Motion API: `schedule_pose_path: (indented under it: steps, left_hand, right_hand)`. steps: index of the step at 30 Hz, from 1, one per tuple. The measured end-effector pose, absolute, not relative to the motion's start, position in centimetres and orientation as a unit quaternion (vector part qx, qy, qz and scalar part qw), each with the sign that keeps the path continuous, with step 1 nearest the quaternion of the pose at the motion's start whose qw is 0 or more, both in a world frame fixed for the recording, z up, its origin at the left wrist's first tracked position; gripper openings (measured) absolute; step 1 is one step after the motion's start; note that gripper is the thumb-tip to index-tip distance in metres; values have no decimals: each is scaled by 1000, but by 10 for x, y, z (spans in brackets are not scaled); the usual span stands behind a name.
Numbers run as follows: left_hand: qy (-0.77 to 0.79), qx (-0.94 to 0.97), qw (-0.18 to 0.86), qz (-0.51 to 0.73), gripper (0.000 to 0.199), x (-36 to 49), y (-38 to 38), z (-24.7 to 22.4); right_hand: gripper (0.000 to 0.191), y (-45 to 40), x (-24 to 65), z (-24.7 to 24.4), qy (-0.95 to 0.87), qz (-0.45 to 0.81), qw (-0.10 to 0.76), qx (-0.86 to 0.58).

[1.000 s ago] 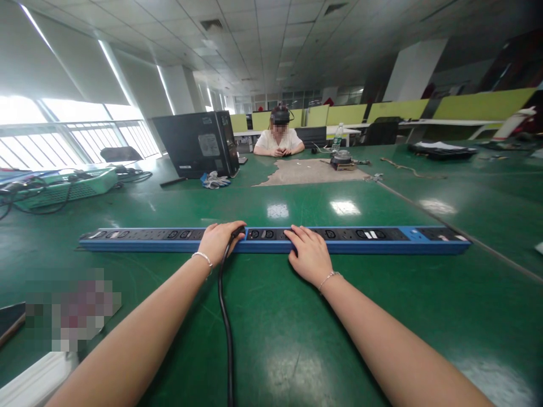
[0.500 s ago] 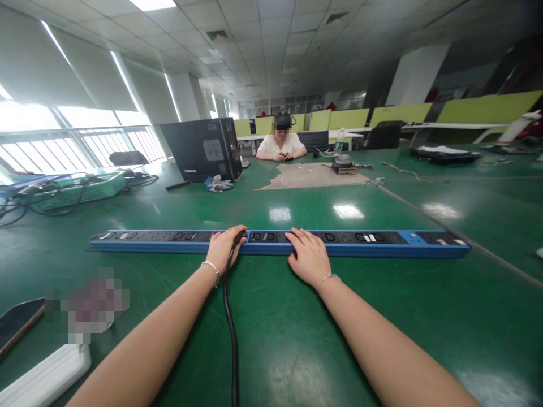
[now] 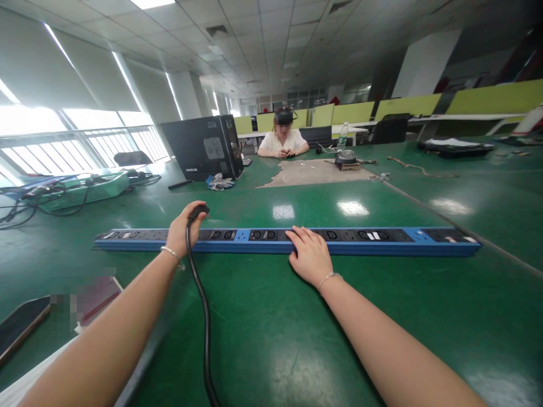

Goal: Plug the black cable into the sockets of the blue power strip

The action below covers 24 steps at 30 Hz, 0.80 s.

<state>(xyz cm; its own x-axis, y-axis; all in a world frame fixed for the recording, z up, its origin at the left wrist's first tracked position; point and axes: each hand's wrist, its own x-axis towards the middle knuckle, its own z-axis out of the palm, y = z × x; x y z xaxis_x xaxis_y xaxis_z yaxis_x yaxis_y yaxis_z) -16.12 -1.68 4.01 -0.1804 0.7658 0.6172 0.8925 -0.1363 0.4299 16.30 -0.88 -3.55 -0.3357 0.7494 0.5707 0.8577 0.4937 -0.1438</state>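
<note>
A long blue power strip (image 3: 271,247) with a black socket face lies across the green table in front of me. My left hand (image 3: 185,227) is raised over its left half, closed on the black plug (image 3: 199,212) of a power cord. The thick black cord (image 3: 202,299) hangs from that hand toward the near edge of the view. The plug is apart from the sockets. Right of the strip's middle, my right hand (image 3: 311,254) grips the strip, its fingers over the top and its thumb by the near side.
Opposite sits a person (image 3: 282,141) with both hands together. A black computer case (image 3: 203,148) and gloves (image 3: 220,182) stand at the back left, beside a green basket (image 3: 93,193) of cables. A dark phone-like slab (image 3: 23,325) lies near left; a bottle (image 3: 343,137) stands farther back.
My left hand has lifted off the strip and moved left with the plug, uncovering sockets and a blue section. My right hand keeps its place on the strip.
</note>
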Motion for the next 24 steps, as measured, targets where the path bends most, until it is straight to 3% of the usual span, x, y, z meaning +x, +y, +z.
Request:
schedule_pose_path:
  steps: [9, 24]
  left_hand:
    - [-638, -727, 0, -252, 50, -214, -19, 12]
    - [-653, -725, 87, -202, 46, -206, -26, -5]
  right_hand:
    - [50, -8, 164, -36, -812, -95, 294, -495]
    - [48, -9, 163, -35, -813, -103, 289, -495]
